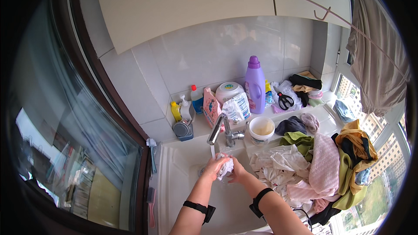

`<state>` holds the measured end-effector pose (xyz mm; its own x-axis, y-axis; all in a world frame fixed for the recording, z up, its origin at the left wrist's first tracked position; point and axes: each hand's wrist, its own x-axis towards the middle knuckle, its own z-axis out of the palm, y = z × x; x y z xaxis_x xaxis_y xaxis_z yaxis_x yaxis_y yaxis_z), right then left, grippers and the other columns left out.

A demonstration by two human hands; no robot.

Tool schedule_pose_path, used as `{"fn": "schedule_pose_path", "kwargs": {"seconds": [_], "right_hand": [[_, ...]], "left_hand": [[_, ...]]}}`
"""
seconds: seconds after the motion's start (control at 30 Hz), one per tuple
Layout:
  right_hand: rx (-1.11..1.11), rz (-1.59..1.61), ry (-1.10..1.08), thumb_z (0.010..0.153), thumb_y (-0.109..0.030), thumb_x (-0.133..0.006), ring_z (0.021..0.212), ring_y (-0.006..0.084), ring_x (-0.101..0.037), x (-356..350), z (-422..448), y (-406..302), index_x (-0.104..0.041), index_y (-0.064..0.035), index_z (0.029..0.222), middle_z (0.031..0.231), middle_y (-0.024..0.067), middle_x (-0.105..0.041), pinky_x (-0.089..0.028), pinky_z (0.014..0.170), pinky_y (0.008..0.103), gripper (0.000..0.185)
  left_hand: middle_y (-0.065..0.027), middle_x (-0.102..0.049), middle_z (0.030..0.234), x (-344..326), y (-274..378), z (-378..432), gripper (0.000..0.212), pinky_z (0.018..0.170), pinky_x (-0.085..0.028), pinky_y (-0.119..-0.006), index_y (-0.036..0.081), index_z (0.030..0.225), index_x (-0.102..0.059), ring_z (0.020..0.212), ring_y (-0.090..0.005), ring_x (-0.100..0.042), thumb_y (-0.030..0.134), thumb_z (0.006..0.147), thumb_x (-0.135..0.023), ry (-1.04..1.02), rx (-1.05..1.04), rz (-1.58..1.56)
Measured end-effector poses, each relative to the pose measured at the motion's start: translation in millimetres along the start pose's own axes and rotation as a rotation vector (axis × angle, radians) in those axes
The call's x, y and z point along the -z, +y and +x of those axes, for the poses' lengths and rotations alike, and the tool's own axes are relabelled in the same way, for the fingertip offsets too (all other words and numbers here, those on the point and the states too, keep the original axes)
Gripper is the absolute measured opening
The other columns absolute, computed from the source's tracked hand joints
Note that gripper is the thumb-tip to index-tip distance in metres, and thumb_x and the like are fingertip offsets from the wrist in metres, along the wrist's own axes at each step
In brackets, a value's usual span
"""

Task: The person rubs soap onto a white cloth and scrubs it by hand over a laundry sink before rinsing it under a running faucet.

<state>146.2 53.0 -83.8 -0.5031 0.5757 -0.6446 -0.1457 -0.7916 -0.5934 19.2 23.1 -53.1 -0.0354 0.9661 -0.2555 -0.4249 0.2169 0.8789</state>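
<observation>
My left hand (214,167) and my right hand (237,170) hold a wet, bunched white cloth (225,169) between them, over the sink basin (184,189). A thin stream of water (213,150) runs from the chrome faucet (217,131) down by my left hand. The fingers wrap around the cloth from both sides, and part of them is hidden by it. What kind of garment the cloth is, I cannot tell. Each forearm wears a black strap with a small dark block.
To the right, piled clothes (287,166) cover the washboard side, topped by a pink towel (325,160). A white tub (262,130) stands beside the faucet. Behind are a purple detergent bottle (255,86), black scissors (285,101) and several containers. Two brushes (151,202) lie along the left edge.
</observation>
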Motion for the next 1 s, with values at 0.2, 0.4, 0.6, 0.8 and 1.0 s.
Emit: {"fn": "schedule_pose_path", "kwargs": {"seconds": [0.2,0.4,0.6,0.8,1.0], "right_hand": [[0.672,-0.416,0.315,0.074,-0.022,-0.066,0.075,0.0218,-0.062,-44,-6,-6,-0.056,-0.0040,0.097,0.081,0.0092,-0.063,-0.049,0.067,0.0314,0.031],[1.575,-1.417,0.305,0.077,-0.032,-0.063,0.100,0.0264,-0.058,-70,-37,3,-0.065,-0.0139,0.096,0.102,0.0043,-0.065,-0.039,0.097,0.0476,0.026],[1.259,-1.420,0.078,0.081,-0.035,-0.061,0.095,0.0264,-0.056,-60,-35,0,-0.069,-0.0125,0.077,0.094,0.0026,-0.066,-0.041,0.092,0.0419,0.025],[1.330,-1.506,0.274,0.086,-0.032,-0.053,0.082,0.0287,-0.055,-49,-35,-1,-0.064,-0.0074,0.066,0.075,0.0075,-0.062,-0.046,0.074,0.0401,0.034],[1.228,-1.433,0.258,0.089,-0.032,-0.049,0.075,0.0324,-0.058,-48,-35,8,-0.065,-0.0040,0.069,0.071,0.0117,-0.062,-0.046,0.072,0.0417,0.037]], "left_hand": [[-0.0105,-0.052,0.121,11,9,-35,0.060,0.091,-0.043,-0.042,0.009,0.128,-0.041,0.109,-0.0259,-0.052,0.046,0.082,-0.053,0.189,0.302,-0.364],[-0.0048,-0.047,0.131,31,-40,-7,0.060,0.100,-0.035,-0.047,0.018,0.131,-0.044,0.124,-0.0258,-0.041,0.060,0.089,-0.031,-0.214,-0.077,-0.781],[-0.0032,-0.051,0.126,39,-103,30,0.052,0.100,-0.035,-0.042,0.017,0.126,-0.047,0.119,-0.0229,-0.044,0.055,0.093,-0.032,-0.506,-0.158,-1.237],[-0.0032,-0.052,0.123,21,-114,21,0.054,0.097,-0.038,-0.041,0.015,0.123,-0.048,0.116,-0.0220,-0.047,0.057,0.092,-0.033,-0.174,-0.052,-1.134],[-0.0067,-0.061,0.101,-1,-81,-25,0.048,0.072,-0.050,-0.040,0.014,0.110,-0.052,0.088,-0.0225,-0.061,0.054,0.093,-0.032,0.173,0.111,-0.697]]}}
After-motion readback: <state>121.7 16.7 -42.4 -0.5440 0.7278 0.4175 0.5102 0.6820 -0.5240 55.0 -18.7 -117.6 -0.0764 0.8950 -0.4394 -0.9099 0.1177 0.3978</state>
